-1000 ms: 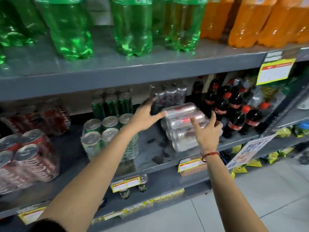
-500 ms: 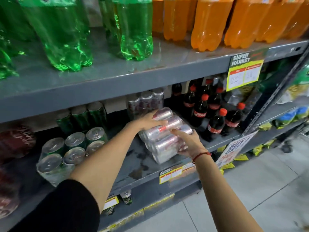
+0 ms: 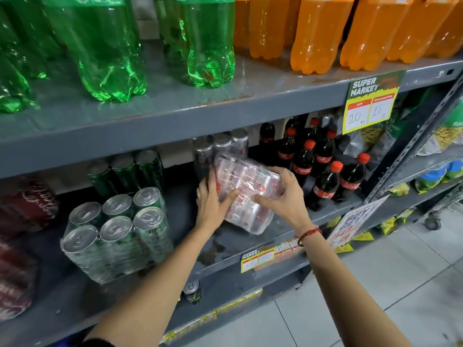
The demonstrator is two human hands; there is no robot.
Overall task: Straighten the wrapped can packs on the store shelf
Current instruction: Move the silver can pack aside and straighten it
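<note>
A plastic-wrapped pack of silver cans with red print (image 3: 246,180) is tilted on the grey middle shelf (image 3: 235,240), its lower corner near the shelf surface. My left hand (image 3: 213,204) grips its left side, fingers spread across the wrap. On the pack's right side and top sits my right hand (image 3: 284,196), which wears a red thread bracelet. Behind it stands another silver can pack (image 3: 220,149). Left of my hands lies a wrapped green can pack (image 3: 117,234), its tops facing me, with a second green pack (image 3: 127,171) upright behind it.
Small cola bottles (image 3: 323,171) with red caps stand right of the held pack. Red can packs (image 3: 27,214) are at far left. Green bottles (image 3: 110,46) and orange bottles (image 3: 318,33) fill the upper shelf (image 3: 175,106). A price tag (image 3: 368,106) hangs from it.
Both hands have taken fuller hold of the silver pack and turned it, so its wrapped side now faces me. The view moved closer and to the right.
</note>
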